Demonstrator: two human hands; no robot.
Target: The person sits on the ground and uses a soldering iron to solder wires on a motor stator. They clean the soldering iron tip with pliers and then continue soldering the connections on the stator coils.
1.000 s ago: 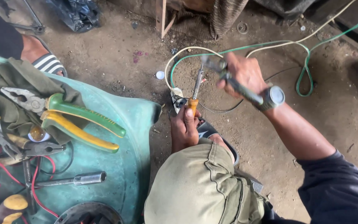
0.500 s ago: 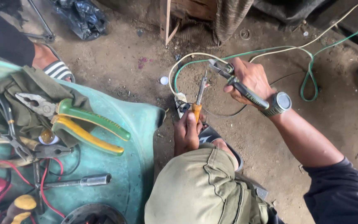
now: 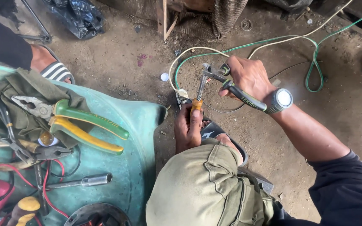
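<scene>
My left hand (image 3: 188, 127) is closed round the orange handle of a screwdriver (image 3: 199, 91), held upright over the dirt floor just above my knee in olive trousers (image 3: 206, 188). My right hand (image 3: 250, 76) grips a pair of pliers (image 3: 236, 91) with black and green handles. The pliers' jaws meet the screwdriver's metal shaft near its top. A watch (image 3: 282, 98) sits on my right wrist. A small white part with thin dark wires (image 3: 182, 94) lies on the ground right under the screwdriver.
A teal plastic surface (image 3: 139, 138) at left carries green-and-yellow pliers (image 3: 86, 125), a steel socket bar (image 3: 84, 181), red leads and other tools. Another person's sandalled foot (image 3: 52, 67) is at upper left. Green and white cables (image 3: 315, 58) loop across the floor.
Both hands keep their hold. The pliers' head has come down a little along the screwdriver shaft, and the view has shifted slightly.
</scene>
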